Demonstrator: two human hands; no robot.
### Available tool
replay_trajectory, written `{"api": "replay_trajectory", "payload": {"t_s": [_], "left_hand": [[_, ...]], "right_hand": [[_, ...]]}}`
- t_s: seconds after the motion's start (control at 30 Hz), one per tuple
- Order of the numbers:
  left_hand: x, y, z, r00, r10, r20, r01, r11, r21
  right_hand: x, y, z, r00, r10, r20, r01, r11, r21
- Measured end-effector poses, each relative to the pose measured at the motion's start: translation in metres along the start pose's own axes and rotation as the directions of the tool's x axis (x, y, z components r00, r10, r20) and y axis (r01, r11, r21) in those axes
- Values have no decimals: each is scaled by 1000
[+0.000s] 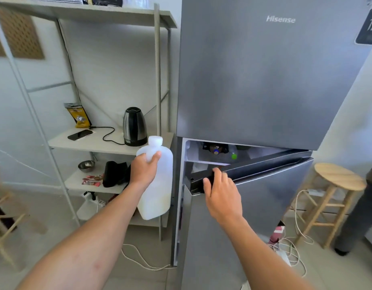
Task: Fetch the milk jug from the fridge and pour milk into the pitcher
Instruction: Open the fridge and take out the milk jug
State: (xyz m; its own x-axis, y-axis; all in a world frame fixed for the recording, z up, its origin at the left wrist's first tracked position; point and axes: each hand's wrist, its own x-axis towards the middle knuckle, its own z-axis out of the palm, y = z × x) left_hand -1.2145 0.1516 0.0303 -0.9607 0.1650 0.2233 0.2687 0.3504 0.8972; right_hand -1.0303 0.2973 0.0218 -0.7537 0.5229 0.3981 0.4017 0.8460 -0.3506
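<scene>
The tall grey steel fridge (264, 80) has its lower door (264, 195) ajar, the interior mostly hidden. The white translucent plastic milk jug (158, 185) hangs beside it, gripped by the left hand (144, 170). The right hand (220, 191) curls over the door's top edge, fingertips blurred.

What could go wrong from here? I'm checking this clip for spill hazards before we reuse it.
The left hand holds the milk jug by its neck alone, tilted, so it may slip or swing. The right hand grips the top edge of the partly open lower fridge door; fingers could get pinched on closing. Loose cables on the floor are a trip risk.
</scene>
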Motion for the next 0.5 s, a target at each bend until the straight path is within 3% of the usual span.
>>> {"api": "replay_trajectory", "payload": {"t_s": [0.3,0.5], "left_hand": [[65,-41,11,998,-59,2,59,996,-65],[91,-53,20,996,-71,47,75,994,-76]], "right_hand": [[59,-24,52,995,-22,93,18,999,42],[91,-29,85,998,-15,53,13,1000,28]]}}
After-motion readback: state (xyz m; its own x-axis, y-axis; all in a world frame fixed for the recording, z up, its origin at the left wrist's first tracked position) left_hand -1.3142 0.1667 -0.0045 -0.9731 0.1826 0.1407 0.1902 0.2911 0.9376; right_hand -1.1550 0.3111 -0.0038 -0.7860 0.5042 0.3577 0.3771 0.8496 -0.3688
